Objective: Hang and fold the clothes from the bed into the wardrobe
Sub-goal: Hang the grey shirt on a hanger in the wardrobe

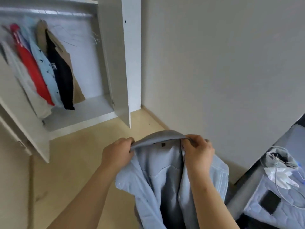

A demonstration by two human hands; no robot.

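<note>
Both hands, left hand (118, 153) and right hand (198, 153), pinch the collar of the light blue shirt (166, 176), held up before the open wardrobe (113, 63). Keep the collar level while fitting a hanger (94, 38).

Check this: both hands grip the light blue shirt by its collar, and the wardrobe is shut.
Wrong on the wardrobe: the head view shows it open, with clothes hanging inside. The left hand and right hand do grip the light blue shirt by its collar.

Bare rail (79, 15) right of hung clothes (49, 68); open door (127, 63) flanks it.
</note>
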